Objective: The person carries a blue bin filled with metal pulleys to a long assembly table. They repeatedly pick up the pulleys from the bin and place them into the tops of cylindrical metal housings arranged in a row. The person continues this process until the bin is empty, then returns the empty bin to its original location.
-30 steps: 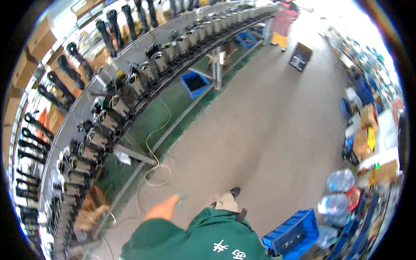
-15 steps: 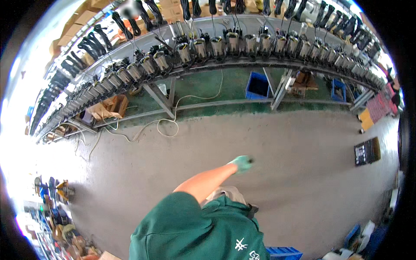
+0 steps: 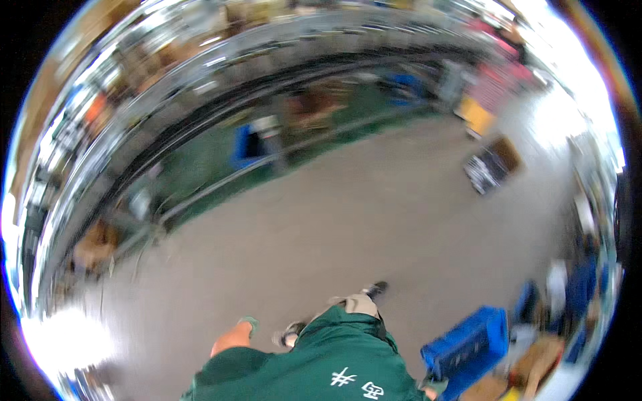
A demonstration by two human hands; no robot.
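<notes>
My left hand [image 3: 249, 325], in a green glove, hangs low beside my left hip over the floor, and its fingers are smeared by motion. Near the lower edge, my right hand [image 3: 436, 385], gloved too, overlaps the near corner of a blue plastic crate [image 3: 491, 321]. Whether it touches or grips the crate I cannot tell, as its fingers are blurred and partly hidden. Cardboard [image 3: 538, 357] lies against the crate's right side. Below me my legs are in mid-stride, with one dark shoe [image 3: 378, 289] out in front.
A long conveyor line [image 3: 267, 63] curves across the far side, blurred. Beneath it stands a blue bin [image 3: 249, 144]. A dark box [image 3: 491, 164] sits on the grey floor [image 3: 321, 227] at right, near a person in a red top [image 3: 495, 83]. Assorted goods [image 3: 582, 287] line the right edge.
The view has turned to the right, so the conveyor slants and the blue crate shows more fully. My left hand has swung from in front of me back to my left side. My right hand has appeared.
</notes>
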